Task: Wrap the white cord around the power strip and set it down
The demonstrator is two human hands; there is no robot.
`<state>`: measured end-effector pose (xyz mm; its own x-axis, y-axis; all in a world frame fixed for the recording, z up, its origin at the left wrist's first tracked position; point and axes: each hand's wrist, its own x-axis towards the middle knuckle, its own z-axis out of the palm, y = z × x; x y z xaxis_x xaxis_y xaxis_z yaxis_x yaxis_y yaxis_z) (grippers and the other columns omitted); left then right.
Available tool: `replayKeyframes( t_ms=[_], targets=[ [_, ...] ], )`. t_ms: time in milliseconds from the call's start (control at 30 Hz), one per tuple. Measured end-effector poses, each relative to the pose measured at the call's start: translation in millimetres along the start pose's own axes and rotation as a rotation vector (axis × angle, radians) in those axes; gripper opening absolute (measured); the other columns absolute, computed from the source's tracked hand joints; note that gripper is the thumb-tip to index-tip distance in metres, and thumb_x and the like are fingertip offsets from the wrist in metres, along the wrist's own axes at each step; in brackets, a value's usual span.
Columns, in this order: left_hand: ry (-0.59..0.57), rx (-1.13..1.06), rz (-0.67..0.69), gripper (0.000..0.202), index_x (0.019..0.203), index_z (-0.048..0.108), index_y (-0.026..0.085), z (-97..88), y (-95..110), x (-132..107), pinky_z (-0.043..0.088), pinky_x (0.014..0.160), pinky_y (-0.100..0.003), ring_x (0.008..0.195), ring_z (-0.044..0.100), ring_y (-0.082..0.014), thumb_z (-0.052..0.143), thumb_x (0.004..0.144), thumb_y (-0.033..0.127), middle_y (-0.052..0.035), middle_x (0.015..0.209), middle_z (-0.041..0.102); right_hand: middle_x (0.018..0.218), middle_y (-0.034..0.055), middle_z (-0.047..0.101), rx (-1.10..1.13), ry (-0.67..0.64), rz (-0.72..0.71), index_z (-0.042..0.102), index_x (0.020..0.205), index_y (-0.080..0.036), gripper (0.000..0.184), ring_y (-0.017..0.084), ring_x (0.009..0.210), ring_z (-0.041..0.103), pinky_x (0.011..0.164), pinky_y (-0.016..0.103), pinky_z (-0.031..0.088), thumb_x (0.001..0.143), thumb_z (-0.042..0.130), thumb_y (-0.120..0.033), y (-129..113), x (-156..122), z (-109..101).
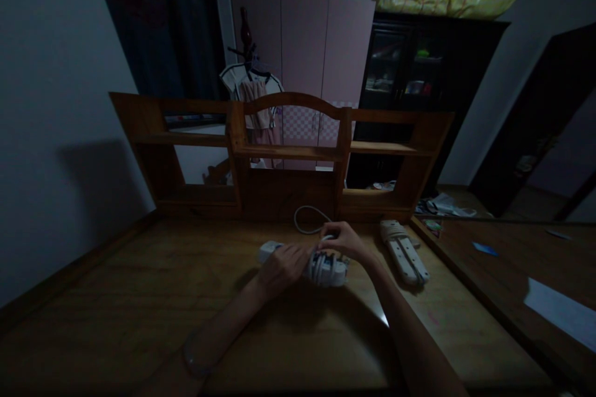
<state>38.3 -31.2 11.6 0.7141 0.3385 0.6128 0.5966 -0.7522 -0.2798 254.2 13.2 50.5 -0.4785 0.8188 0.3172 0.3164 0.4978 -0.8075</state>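
Observation:
A white power strip [267, 250] lies across my front, a little above or on the wooden desk; which of the two is hard to make out. My left hand [285, 265] is closed around its middle and covers much of it. White cord [321, 270] is wound in several turns about the strip's right part. Above those turns, my right hand [343, 239] pinches the cord between thumb and fingers. A free loop of the cord [298, 218] curves out behind the hands. To the right rests a second white power strip [406, 259], its cord wrapped around its far end.
The wooden desk [186, 298] has a low shelf unit [291, 152] along its back. A wall borders the left side. Beyond the right edge, a lower brown surface [512, 267] carries a white sheet [561, 310] and a blue card [485, 249].

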Motion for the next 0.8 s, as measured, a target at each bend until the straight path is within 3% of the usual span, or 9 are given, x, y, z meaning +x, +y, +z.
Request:
replayKeyframes(
  t_ms=[200, 367, 567, 800],
  targets=[
    [0.106, -0.148, -0.096, 0.037, 0.128, 0.042, 0.010, -11.2, 6.3, -2.7, 0.049, 0.089, -0.037, 0.101, 0.060, -0.0210, 0.037, 0.092, 0.013, -0.0136, 0.107, 0.064, 0.060, -0.0037, 0.048, 0.184, -0.008, 0.061, 0.064, 0.076, -0.013, 0.035, 0.008, 0.054, 0.038, 0.049, 0.019, 0.029, 0.079, 0.062, -0.049, 1.9, 0.4, -6.0],
    [0.165, -0.153, -0.196, 0.045, 0.132, 0.038, 0.012, -13.5, 1.0, -7.1, 0.047, 0.090, -0.037, 0.106, 0.058, -0.0221, 0.048, 0.088, 0.018, -0.0142, 0.116, 0.062, 0.056, -0.0047, 0.042, 0.165, 0.038, 0.091, 0.067, 0.075, -0.012, 0.041, 0.007, 0.051, 0.034, 0.047, 0.020, 0.025, 0.080, 0.060, -0.053, 8.8, 2.4, -0.4],
    [0.237, -0.125, -0.147, 0.043, 0.126, 0.043, 0.012, -9.7, -0.3, -10.0, 0.048, 0.088, -0.037, 0.103, 0.060, -0.0232, 0.053, 0.086, 0.023, -0.0138, 0.110, 0.064, 0.056, -0.0045, 0.042, 0.173, 0.005, 0.119, 0.065, 0.070, -0.012, 0.044, 0.007, 0.052, 0.034, 0.049, 0.020, 0.027, 0.078, 0.060, -0.055, 12.7, 4.7, 6.9],
    [0.241, -0.155, -0.144, 0.043, 0.127, 0.045, 0.015, -20.3, -3.8, -6.6, 0.048, 0.089, -0.037, 0.105, 0.060, -0.0228, 0.053, 0.086, 0.026, -0.0126, 0.111, 0.064, 0.058, -0.0019, 0.048, 0.099, -0.008, 0.072, 0.061, 0.067, -0.012, 0.045, 0.010, 0.054, 0.043, 0.052, 0.021, 0.034, 0.079, 0.056, -0.055, 20.9, 10.3, 11.6]
  ],
)
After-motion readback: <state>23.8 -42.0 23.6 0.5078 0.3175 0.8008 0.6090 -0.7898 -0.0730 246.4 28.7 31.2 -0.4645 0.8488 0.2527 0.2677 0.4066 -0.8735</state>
